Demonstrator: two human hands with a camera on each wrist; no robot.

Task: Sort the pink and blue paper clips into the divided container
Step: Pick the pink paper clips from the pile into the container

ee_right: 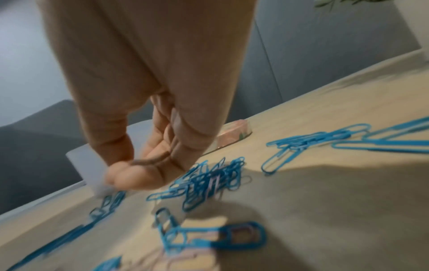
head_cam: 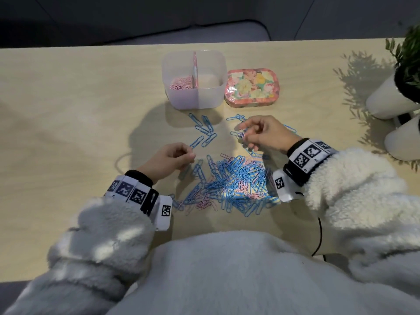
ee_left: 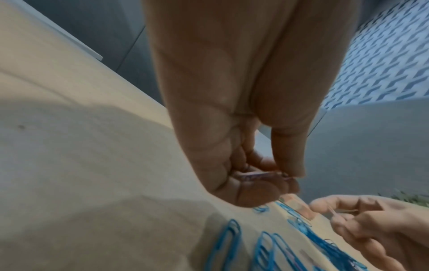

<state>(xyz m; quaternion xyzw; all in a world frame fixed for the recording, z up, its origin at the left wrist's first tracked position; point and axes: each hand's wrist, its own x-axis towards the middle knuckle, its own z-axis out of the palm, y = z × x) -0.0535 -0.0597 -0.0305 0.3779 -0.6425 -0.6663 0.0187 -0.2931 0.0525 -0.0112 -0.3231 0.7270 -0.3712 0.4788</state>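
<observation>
A clear divided container [head_cam: 213, 64] stands at the back of the table; its left half holds pink clips [head_cam: 181, 84], and I see none in the right half. A mixed pile of blue and pink clips [head_cam: 236, 178] lies between my hands, with loose blue clips [head_cam: 203, 130] beyond it. My left hand [head_cam: 184, 154] hovers left of the pile, fingers curled round a few pinkish clips [ee_left: 253, 174]. My right hand [head_cam: 244, 133] is raised above the pile's far side and pinches a pink clip [ee_right: 150, 161] between thumb and fingers.
A floral tin [head_cam: 251, 87] sits right of the container. Two white plant pots [head_cam: 386, 98] [head_cam: 402, 139] stand at the right edge. More blue clips [head_cam: 236, 118] are scattered under my right hand. A black cable [head_cam: 319, 237] hangs off the near edge.
</observation>
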